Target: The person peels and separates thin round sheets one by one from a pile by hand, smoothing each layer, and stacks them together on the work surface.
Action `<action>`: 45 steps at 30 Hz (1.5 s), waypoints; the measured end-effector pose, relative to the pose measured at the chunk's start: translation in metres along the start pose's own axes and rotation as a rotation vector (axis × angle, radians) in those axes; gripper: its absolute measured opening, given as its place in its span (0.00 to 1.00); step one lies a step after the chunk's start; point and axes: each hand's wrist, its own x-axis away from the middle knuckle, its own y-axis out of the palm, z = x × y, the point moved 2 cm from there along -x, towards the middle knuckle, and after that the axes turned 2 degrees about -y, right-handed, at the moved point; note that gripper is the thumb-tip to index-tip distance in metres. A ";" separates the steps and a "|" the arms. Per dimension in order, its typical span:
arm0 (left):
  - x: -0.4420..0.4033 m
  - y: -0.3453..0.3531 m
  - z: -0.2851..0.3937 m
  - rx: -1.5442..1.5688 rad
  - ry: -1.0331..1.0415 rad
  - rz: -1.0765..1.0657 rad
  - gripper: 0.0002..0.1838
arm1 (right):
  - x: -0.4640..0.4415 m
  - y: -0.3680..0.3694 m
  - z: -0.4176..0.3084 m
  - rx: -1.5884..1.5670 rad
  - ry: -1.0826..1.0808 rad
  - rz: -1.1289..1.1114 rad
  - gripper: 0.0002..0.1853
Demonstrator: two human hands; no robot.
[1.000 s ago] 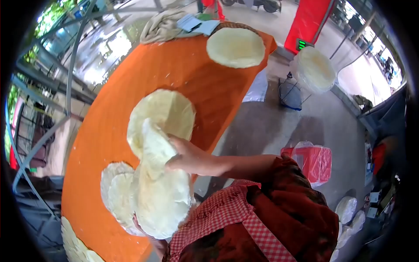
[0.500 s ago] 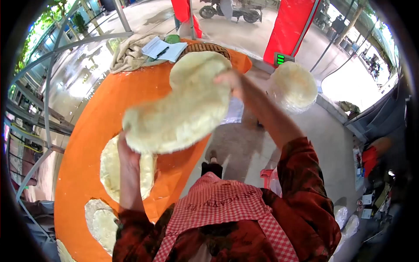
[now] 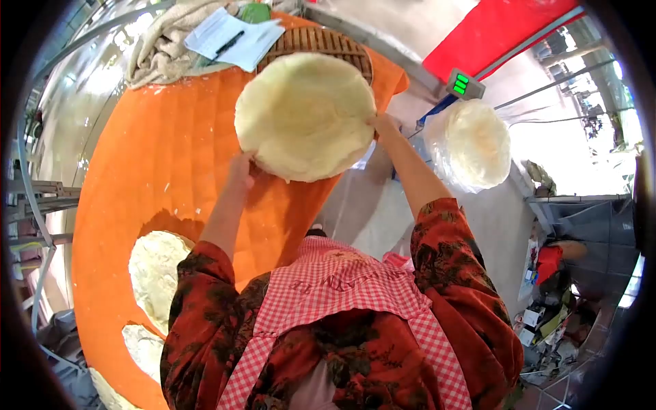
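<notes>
Left hand (image 3: pixel 242 169) and right hand (image 3: pixel 384 128) both have fingers pinching the pale sheet (image 3: pixel 304 116) by its rim, tips kinda hidden. It's over the counter's (image 3: pixel 157 150) far end, blocking part of the slatted tray (image 3: pixel 342 45). Bottom-left round (image 3: pixel 109 392) gets cut off.

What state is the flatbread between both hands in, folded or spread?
Spread: the flatbread shows a full round outline, left hand and right hand at its edge.

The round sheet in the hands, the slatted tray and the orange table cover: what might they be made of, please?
Round sheet: apparently dough or flatbread, pale and matte, slightly uneven.
Slatted tray: likely bamboo or wood, dull brown strips with dark gaps.
Orange table cover: probably matte fabric, judging by its soft creases.
</notes>
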 end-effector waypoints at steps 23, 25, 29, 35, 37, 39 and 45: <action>0.019 0.028 -0.006 -0.106 0.062 0.158 0.17 | -0.018 0.010 -0.033 0.351 -0.059 0.152 0.11; 0.021 0.024 -0.012 -0.065 0.078 0.149 0.16 | -0.035 0.002 -0.018 0.281 -0.110 0.117 0.11; 0.064 0.024 -0.028 -0.005 0.136 0.198 0.12 | -0.047 -0.001 -0.021 0.261 -0.251 0.074 0.11; 0.228 -0.032 -0.156 -0.335 0.090 -0.032 0.12 | 0.019 0.033 -0.066 0.863 -0.965 0.562 0.05; 0.283 -0.061 -0.208 -0.340 0.040 0.078 0.09 | 0.081 0.071 -0.058 0.882 -1.158 0.442 0.06; 0.340 -0.076 -0.223 -0.289 -0.058 0.210 0.10 | 0.130 0.099 -0.013 0.915 -0.840 0.070 0.10; 0.431 -0.180 -0.297 -0.177 0.071 0.448 0.11 | 0.159 0.161 0.084 0.124 -0.029 -0.130 0.11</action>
